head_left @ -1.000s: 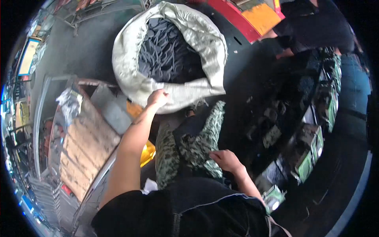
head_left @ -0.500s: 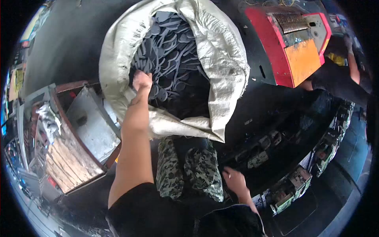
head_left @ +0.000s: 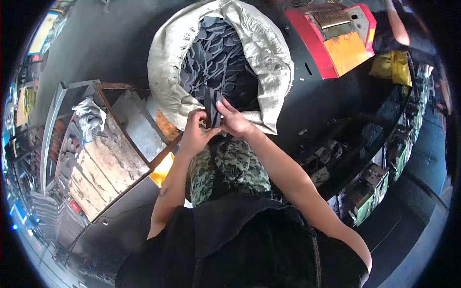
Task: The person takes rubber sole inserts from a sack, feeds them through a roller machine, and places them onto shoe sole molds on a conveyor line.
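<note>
A dark grey sole-shaped piece (head_left: 212, 108) stands lengthwise between my two hands at the near rim of the bag. My left hand (head_left: 196, 133) grips its lower left side, fingers bent round it. On the other side, my right hand (head_left: 234, 120) pinches it, thumb lying on its face. Whether it is one piece or a few stacked together, I cannot tell. Just beyond my hands is a big white woven sack (head_left: 276, 72) with a rolled-down rim. Many similar dark grey flat pieces (head_left: 216, 57) lie jumbled inside it.
A wooden-topped bench (head_left: 105, 168) with a crumpled grey cloth (head_left: 90, 117) stands at the left. Upper right is a red machine housing with an orange panel (head_left: 348, 53). A yellow bag (head_left: 398, 67) lies beyond it, near another person's arm (head_left: 397, 24). Machinery (head_left: 370, 192) lines the right.
My left hand has come out of the sack toward me with a dark grey piece. My right hand has risen from beside my leg to hold it too. The view has shifted.
</note>
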`<state>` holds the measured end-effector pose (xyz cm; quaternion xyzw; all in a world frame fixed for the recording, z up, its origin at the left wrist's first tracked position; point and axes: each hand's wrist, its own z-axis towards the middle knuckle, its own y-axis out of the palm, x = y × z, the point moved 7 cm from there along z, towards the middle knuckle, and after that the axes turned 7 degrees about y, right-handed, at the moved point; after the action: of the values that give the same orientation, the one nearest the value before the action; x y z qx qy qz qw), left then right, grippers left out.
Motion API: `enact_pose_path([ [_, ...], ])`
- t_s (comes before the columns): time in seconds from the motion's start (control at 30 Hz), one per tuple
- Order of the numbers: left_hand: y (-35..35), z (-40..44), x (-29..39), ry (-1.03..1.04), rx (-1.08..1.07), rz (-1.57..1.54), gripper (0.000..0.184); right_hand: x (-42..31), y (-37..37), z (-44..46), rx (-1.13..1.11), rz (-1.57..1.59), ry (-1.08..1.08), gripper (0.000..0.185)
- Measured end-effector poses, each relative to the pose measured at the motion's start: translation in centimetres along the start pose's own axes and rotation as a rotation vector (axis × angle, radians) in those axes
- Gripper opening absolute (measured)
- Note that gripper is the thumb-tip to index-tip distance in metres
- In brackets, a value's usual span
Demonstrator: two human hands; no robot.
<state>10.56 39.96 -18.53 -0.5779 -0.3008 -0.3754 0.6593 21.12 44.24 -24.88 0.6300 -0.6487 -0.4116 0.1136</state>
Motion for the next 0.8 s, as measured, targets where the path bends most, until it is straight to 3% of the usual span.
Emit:
enact_pose_path([
  [0.07,-0.6,0.4,0.0,-0.007,-0.048,-0.056,0.054,-0.6,0.6,-1.4,-0.030,-0.001,-0.060,0.066],
  [0.13,0.1,1.2,-0.1,-0.217,-0.157,-0.336,0.050,-1.7,0.2,-2.4,-0.099,0.001,-0.086,0.066],
  [0.2,-0.1,2.7,1.2,-0.124,0.021,-0.541,0.034,-2.6,0.3,-3.6,-0.081,-0.145,-0.110,0.067],
  [0.33,0.3,6.6,1.9,-0.191,0.058,-0.359,0.020,-6.4,0.4,-5.9,-0.082,-0.334,-0.096,0.069],
  [0.4,1.7,9.0,1.6,-0.203,0.047,-0.409,0.025,-8.7,-0.4,-6.4,-0.072,-0.405,-0.028,0.071],
  [0.47,3.0,10.5,1.2,-0.427,0.078,-0.482,0.031,-11.2,-0.9,-7.1,-0.193,-0.488,-0.078,0.067],
  [0.53,5.1,12.3,5.5,-0.536,0.144,-0.663,0.032,-14.9,-2.3,-8.8,-0.246,-0.694,-0.311,0.064],
  [0.57,6.7,12.6,4.7,-0.585,0.137,-0.759,0.034,-16.4,-3.2,-10.0,-0.284,-0.687,-0.308,0.061],
  [0.7,10.2,12.4,6.9,-0.509,0.212,-0.857,0.053,-18.2,-7.0,-11.3,-0.388,-0.817,-0.219,0.060],
  [0.8,10.2,10.9,9.6,-0.422,0.330,-1.072,0.067,-19.0,-5.7,-11.8,-0.451,-0.920,-0.172,0.063],
])
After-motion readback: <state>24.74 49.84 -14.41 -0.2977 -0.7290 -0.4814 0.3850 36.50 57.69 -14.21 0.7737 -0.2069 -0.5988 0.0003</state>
